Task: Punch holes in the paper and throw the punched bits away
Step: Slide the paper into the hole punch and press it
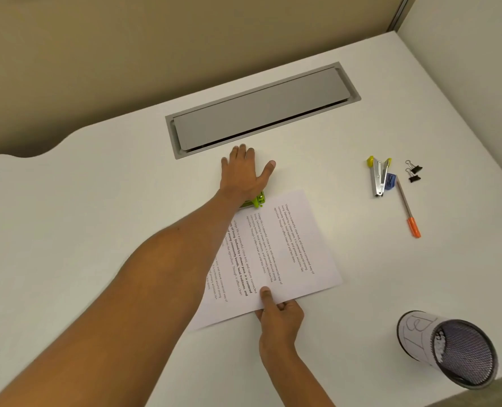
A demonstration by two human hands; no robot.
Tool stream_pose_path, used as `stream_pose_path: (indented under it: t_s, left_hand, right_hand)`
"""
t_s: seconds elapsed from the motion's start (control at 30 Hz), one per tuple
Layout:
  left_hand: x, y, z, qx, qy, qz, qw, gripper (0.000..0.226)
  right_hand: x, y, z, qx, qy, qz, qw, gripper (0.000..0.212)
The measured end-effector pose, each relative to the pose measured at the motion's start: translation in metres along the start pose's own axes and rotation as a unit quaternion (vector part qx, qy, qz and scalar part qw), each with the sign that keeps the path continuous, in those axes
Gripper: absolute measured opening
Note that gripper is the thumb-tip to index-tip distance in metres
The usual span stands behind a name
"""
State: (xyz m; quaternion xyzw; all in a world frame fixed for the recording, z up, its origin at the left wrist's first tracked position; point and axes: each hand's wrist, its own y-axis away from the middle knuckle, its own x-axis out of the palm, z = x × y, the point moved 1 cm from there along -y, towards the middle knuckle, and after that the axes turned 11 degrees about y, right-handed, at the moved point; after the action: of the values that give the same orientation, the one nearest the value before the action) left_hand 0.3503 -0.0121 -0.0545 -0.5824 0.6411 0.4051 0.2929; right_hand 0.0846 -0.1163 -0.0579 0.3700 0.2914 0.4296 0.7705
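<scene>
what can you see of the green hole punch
Only a corner of the hole punch shows: lime green, glossy like plastic, with a small knob on its edge. It sits on the white desk at the far edge of the paper. The left hand lies flat over it, fingers spread, hiding the rest.

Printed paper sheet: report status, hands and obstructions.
Left hand flat on green hole punch. Right hand pinching white printed paper sheet at near edge. Nothing blocking.

Left hand (pixel 245 174) flat atop green hole punch (pixel 255 200), right hand (pixel 279 314) pinching printed paper (pixel 276 257) on white desk (pixel 97 215).
</scene>
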Motion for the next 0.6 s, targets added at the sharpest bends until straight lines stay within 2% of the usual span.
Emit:
stream_pose_path:
  t_s: [0.37, 0.5, 0.6]
  left_hand:
    - [-0.004, 0.004, 0.003, -0.008, 0.017, -0.007, 1.0, 0.076]
    - [-0.022, 0.014, 0.006, 0.002, 0.052, -0.075, 0.996, 0.07]
    - [-0.039, 0.039, 0.014, 0.047, 0.073, -0.153, 0.984, 0.053]
  right_hand:
    - [-0.016, 0.006, -0.012, -0.016, -0.011, 0.01, 1.0, 0.006]
    - [-0.021, 0.006, -0.014, -0.033, 0.013, 0.014, 0.999, 0.007]
    - [-0.024, 0.008, -0.015, -0.045, 0.033, 0.025, 0.998, 0.005]
